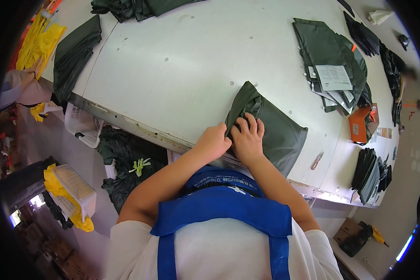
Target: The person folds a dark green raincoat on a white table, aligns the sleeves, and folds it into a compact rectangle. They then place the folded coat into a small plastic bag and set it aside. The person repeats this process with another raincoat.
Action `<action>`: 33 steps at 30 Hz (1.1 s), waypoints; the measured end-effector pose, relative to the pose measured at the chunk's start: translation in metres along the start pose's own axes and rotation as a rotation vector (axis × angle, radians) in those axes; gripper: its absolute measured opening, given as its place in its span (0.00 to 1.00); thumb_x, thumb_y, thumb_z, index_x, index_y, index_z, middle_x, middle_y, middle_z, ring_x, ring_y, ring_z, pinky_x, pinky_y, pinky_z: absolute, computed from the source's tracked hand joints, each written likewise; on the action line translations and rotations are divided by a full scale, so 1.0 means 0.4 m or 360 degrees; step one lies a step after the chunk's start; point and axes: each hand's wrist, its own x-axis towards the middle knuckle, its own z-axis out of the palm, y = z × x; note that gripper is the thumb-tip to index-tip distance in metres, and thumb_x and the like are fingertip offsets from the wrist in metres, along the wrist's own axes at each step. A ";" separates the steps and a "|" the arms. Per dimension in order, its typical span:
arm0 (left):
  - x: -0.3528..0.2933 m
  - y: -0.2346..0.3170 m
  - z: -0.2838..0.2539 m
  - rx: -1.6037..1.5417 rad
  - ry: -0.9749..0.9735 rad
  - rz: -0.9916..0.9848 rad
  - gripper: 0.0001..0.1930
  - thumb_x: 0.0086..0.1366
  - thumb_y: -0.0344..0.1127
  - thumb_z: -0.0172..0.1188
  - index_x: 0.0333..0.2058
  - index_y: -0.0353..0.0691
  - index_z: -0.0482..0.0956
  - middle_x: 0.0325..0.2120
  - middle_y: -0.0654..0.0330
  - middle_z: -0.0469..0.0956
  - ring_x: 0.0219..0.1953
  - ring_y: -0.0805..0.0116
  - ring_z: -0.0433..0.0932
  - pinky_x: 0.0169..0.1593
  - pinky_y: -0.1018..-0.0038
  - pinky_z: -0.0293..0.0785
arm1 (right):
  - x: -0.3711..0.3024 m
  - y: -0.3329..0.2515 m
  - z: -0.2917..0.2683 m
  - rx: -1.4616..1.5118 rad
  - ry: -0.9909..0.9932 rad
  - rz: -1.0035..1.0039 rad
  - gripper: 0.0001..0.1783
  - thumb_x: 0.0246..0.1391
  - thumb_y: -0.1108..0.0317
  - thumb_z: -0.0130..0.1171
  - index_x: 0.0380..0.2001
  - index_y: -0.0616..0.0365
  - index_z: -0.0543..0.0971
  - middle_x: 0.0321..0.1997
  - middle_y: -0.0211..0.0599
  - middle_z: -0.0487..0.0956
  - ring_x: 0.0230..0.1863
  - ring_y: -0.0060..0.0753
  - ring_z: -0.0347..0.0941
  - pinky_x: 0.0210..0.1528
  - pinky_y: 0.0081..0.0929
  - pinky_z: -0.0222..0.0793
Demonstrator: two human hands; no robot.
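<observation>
In front of me at the near table edge lies a folded dark green piece of smooth, coated fabric (282,133), with a loose flap bunched along its left side. My left hand (216,141) is closed on the left edge of this flap, thumb and fingers pinching the fabric. Close beside it, my right hand (248,138) has bent fingers gripping the bunched fold. The fingertips of both hands are partly hidden in the fabric.
To the right are a stack of folded green fabric with paper sheets (324,56), an orange box (358,125), a cutter knife (318,160) and dark folded pieces (365,170). Left stand white baskets (81,123) and another person at yellow fabric (32,44). Green fabric (77,58) overhangs the table.
</observation>
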 end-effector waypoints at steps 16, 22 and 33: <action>0.093 0.018 0.053 0.0193 0.0143 0.0470 0.09 0.60 0.29 0.50 0.39 0.39 0.66 0.26 0.47 0.78 0.25 0.44 0.77 0.28 0.50 0.70 | 0.037 0.052 0.014 -0.0182 -0.0645 -0.0106 0.34 0.55 0.53 0.49 0.62 0.60 0.64 0.70 0.47 0.57 0.74 0.41 0.44 0.72 0.44 0.36; 0.131 -0.013 0.063 0.0159 -0.0047 0.0475 0.10 0.59 0.30 0.51 0.39 0.37 0.64 0.24 0.47 0.78 0.26 0.42 0.77 0.29 0.50 0.70 | 0.055 0.136 0.061 0.0823 -0.0251 0.0019 0.38 0.48 0.66 0.53 0.65 0.59 0.59 0.68 0.49 0.60 0.72 0.44 0.48 0.72 0.41 0.40; 0.208 0.045 0.063 0.0490 -0.0440 0.0226 0.11 0.55 0.28 0.54 0.36 0.31 0.67 0.28 0.41 0.78 0.34 0.43 0.79 0.37 0.53 0.74 | -0.057 -0.015 -0.015 0.0505 -0.0059 -0.0592 0.06 0.43 0.65 0.60 0.27 0.48 0.76 0.28 0.25 0.70 0.35 0.30 0.67 0.38 0.29 0.61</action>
